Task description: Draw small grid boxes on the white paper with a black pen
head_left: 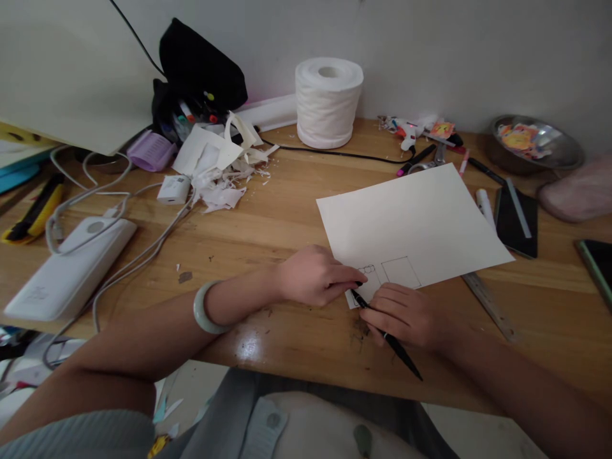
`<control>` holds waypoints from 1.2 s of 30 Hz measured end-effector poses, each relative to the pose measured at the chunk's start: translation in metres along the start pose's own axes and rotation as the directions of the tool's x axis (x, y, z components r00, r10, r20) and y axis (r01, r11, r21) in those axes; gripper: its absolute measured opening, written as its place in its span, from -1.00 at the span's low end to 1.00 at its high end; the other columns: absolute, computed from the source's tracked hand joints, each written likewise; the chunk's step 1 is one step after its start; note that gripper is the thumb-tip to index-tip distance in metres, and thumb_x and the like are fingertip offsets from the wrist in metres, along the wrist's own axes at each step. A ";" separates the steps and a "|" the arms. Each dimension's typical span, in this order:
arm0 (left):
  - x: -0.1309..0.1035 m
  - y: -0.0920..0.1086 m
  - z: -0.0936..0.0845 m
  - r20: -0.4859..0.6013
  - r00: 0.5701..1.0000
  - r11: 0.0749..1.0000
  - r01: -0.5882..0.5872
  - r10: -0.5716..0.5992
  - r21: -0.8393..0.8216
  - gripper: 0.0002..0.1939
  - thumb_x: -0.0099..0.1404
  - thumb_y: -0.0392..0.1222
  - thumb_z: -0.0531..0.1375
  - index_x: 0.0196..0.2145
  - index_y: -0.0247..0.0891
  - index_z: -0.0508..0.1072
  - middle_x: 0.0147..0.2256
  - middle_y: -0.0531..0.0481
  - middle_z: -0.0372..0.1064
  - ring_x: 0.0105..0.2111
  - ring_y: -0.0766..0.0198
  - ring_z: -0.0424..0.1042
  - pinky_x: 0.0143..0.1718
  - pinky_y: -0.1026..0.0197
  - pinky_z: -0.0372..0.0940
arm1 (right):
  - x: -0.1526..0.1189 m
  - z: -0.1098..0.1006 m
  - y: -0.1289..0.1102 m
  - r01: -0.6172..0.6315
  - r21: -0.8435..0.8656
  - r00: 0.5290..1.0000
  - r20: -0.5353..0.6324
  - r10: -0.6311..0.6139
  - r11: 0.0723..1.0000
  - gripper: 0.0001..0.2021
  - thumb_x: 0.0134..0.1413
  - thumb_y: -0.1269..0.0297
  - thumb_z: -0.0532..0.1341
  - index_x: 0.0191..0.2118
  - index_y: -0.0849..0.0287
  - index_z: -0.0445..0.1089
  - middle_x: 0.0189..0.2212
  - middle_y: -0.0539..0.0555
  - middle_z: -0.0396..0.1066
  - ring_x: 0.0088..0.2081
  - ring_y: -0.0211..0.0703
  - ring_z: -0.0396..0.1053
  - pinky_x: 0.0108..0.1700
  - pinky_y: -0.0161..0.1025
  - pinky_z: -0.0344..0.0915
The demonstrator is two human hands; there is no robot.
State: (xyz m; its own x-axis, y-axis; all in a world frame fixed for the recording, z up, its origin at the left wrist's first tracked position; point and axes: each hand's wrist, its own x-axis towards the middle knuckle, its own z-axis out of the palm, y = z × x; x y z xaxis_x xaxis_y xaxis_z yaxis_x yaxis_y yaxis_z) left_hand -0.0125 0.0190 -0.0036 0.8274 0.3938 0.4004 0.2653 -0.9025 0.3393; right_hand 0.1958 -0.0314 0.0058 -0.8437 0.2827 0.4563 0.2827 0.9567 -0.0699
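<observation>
A black pen (400, 356) lies slantwise in my right hand (406, 313), whose fingers are closed round its barrel. Its upper left end points at my left hand (310, 275). Between the left thumb and fingertips shows a small black pen cap (359, 284), close to that end of the pen. Both hands are over the near corner of a white sheet of paper (406, 217). Near its lower edge the sheet carries a thin drawn square and a second outlined figure, partly covered by my hands. A pale bangle (205, 309) circles my left wrist.
A metal ruler (488, 306) pokes out from under the sheet. Behind stand a white paper roll (329, 105) and a metal bowl (564, 150). Paper scraps (222, 182), a white power bank (71, 268) and cables lie left; a phone (595, 261) and another person's hand (578, 191) are right.
</observation>
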 end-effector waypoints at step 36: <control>0.001 0.001 -0.003 0.044 0.998 0.999 0.038 -0.038 -0.009 -0.76 0.26 -0.19 0.02 -0.18 -0.19 0.42 -0.51 0.04 0.43 -0.59 0.38 0.34 -0.56 0.31 0.10 | -0.003 0.008 0.013 -0.672 0.666 0.455 0.025 0.890 0.324 -0.79 0.10 0.23 0.00 -0.43 0.19 0.28 -0.68 -0.06 0.23 -0.60 -0.34 0.21 -0.55 -0.37 0.16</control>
State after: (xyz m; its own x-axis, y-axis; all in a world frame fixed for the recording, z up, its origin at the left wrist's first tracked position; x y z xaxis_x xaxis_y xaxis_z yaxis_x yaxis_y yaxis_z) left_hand -0.0130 0.0189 -0.0007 0.8378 0.4196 0.3494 0.2922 -0.8851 0.3622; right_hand 0.1979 -0.0193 -0.0034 -0.1433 0.9820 0.1229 0.3547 0.1669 -0.9200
